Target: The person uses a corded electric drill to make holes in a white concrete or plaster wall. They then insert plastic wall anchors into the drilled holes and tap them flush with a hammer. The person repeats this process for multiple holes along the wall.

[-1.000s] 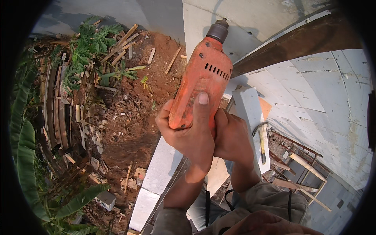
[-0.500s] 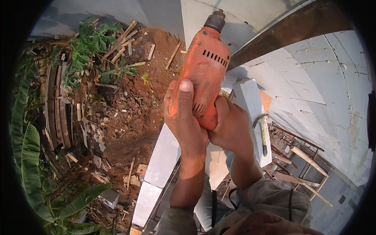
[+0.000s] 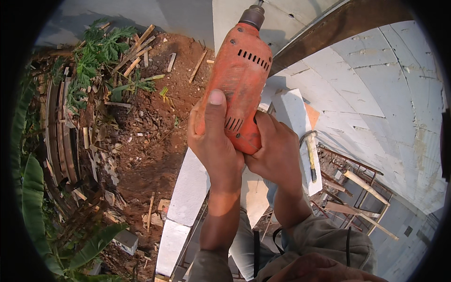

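Observation:
An orange power drill [image 3: 242, 75] with a dark chuck points up and away from me, its bit meeting the pale wall [image 3: 230, 23] at the top of the view. My left hand [image 3: 213, 136] wraps the drill body from the left, thumb laid along its casing. On the other side my right hand [image 3: 275, 145] grips the rear handle, its fingers partly hidden behind the drill. Both hands touch at the base of the tool. A hammer [image 3: 311, 157] with a yellowish, dark-ended handle lies on a light block [image 3: 293, 113] to the right of my right hand.
A brown beam [image 3: 343, 29] slants across the upper right beside a grey block wall [image 3: 371, 89]. Pale block wall tops [image 3: 188, 192] run below my left arm. Far below left lie red soil, wooden planks [image 3: 58, 127] and plants [image 3: 89, 66]. Scaffold-like wooden and metal bars [image 3: 361, 211] stand lower right.
The drill and both hands sit slightly further left and higher in the view, and the surroundings have shifted left too. The grip looks the same.

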`<state>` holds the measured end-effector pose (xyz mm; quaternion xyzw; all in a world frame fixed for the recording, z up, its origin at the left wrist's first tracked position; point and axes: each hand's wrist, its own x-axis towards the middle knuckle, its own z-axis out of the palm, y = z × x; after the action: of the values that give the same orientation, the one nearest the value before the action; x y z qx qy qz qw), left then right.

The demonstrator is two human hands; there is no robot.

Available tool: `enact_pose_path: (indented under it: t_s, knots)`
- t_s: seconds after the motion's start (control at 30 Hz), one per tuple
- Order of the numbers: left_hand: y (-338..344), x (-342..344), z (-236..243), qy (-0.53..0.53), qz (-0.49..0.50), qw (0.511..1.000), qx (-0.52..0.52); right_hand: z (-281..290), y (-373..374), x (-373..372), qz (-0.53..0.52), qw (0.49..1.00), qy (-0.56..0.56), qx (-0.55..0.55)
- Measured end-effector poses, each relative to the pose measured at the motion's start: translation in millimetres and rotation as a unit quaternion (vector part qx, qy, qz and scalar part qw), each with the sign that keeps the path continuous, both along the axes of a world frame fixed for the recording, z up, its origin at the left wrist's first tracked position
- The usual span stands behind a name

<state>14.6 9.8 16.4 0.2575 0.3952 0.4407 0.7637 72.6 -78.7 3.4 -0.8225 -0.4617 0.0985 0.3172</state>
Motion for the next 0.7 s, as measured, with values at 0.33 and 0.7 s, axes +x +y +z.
enact_pose_path:
  t_s: [0.33,0.7]
  knots:
    - [-2.2,-2.4,-3.9,0.008,0.011,1.0,0.005,0.0,1.2,-5.7,-0.023,1.0,0.001,-0.008]
    - [-3.3,-4.1,0.5,0.003,0.009,1.0,0.002,-0.8,-2.3,-3.1,0.008,1.0,0.026,-0.015]
